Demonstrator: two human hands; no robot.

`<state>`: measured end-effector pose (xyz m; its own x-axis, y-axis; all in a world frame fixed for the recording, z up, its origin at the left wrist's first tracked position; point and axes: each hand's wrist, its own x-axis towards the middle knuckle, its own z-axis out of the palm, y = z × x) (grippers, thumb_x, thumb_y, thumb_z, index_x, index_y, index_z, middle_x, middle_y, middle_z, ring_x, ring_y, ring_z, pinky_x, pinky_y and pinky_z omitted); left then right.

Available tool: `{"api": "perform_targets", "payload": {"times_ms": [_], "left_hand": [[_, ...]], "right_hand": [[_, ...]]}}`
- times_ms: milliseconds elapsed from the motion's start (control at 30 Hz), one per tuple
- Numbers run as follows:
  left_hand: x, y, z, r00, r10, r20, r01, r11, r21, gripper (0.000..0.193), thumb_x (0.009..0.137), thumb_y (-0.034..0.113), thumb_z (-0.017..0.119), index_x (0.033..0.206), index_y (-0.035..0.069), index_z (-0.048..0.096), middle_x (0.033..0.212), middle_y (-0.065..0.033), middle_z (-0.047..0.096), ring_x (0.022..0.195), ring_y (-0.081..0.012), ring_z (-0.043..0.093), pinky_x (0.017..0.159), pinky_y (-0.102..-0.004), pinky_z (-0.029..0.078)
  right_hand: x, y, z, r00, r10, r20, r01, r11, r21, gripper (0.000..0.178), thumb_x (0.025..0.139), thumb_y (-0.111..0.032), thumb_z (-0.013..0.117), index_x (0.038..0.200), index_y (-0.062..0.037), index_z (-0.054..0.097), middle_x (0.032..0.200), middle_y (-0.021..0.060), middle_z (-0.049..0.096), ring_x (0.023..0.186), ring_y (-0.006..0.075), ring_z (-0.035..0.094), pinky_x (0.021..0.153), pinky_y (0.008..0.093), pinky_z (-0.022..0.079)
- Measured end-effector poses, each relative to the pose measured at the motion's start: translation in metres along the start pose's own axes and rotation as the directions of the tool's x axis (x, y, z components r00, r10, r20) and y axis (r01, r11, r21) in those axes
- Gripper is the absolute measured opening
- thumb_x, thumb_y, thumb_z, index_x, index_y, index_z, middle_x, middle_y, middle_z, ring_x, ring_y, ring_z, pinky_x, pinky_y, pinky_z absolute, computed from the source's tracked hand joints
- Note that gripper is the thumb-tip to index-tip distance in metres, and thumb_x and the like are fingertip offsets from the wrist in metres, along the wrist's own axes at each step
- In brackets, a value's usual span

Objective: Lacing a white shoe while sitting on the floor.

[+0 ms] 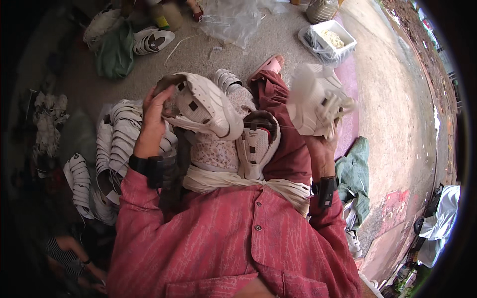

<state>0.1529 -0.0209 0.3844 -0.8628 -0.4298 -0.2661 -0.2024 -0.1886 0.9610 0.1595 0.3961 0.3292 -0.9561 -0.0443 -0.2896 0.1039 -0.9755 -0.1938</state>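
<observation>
My left hand [155, 111] grips the edge of a white shoe upper [211, 107], its toe pointing right and its dark lining showing. Raised on the right, my right hand [323, 148] is closed on another white shoe upper [315, 102], which is smeared by motion; its fingers are partly hidden. A thin strand seems to run between the two uppers. Between my legs rests a third shoe upper [257, 149], opening away from me and toe toward me. A bundle of white laces [213, 180] lies across my lap, over a floral cloth [216, 151].
Stacked white shoe uppers [124, 131] stand at my left. Farther off are a green sack [115, 52], a loose shoe upper [154, 40], plastic sheeting [233, 20] and a white tub [349, 36] in clear plastic. Green cloth [354, 171] lies at right. Another person's arm [74, 248] shows lower left.
</observation>
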Motion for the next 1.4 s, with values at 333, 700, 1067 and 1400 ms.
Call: {"api": "perform_targets", "payload": {"times_ms": [333,700,1067,1400], "left_hand": [[-0.013,0.039,0.015,0.888,0.336,-0.314,-0.423,0.865,-0.271,0.052,0.087,0.024,0.069,0.129,0.008,0.043,0.127,-0.0116,0.051,0.114,-0.025,0.052,0.094,-0.0405,0.045],[0.005,0.042,0.086,0.655,0.553,-0.514,-0.725,0.651,-0.223,0.054,0.091,0.023,0.063,0.133,0.003,0.036,0.134,-0.0149,0.038,0.12,-0.0275,0.044,0.1,-0.0395,0.04],[0.047,0.089,0.097,0.923,0.385,-0.027,-0.283,0.626,-0.726,0.049,0.089,0.04,0.061,0.129,0.014,0.051,0.131,-0.0096,0.051,0.122,-0.0255,0.049,0.101,-0.046,0.041],[-0.038,0.063,0.12,0.486,-0.282,0.827,0.227,0.955,0.191,0.033,0.082,0.014,0.072,0.112,0.005,0.063,0.104,-0.0052,0.067,0.09,-0.0158,0.066,0.081,-0.0303,0.054]], "right_hand": [[-0.001,0.019,0.032,0.996,0.083,0.038,-0.086,0.991,0.103,0.043,0.094,-0.032,0.053,0.13,-0.0071,0.052,0.13,0.011,0.057,0.12,0.0293,0.054,0.104,0.0494,0.042],[-0.027,0.025,-0.053,0.886,-0.091,0.455,0.455,0.368,-0.811,0.042,0.091,-0.026,0.058,0.126,-0.003,0.052,0.127,0.0079,0.056,0.114,0.0281,0.055,0.094,0.0451,0.047],[-0.05,0.047,0.051,0.911,0.259,0.321,0.2,0.403,-0.893,0.025,0.095,-0.011,0.053,0.117,-0.0008,0.057,0.108,-0.0007,0.06,0.097,0.0096,0.054,0.086,0.025,0.044],[0.005,0.035,0.05,0.798,0.428,0.424,0.499,-0.075,-0.863,0.033,0.091,-0.019,0.056,0.118,-0.0008,0.055,0.099,0.0162,0.066,0.092,0.0257,0.063,0.082,0.0354,0.047]]}}
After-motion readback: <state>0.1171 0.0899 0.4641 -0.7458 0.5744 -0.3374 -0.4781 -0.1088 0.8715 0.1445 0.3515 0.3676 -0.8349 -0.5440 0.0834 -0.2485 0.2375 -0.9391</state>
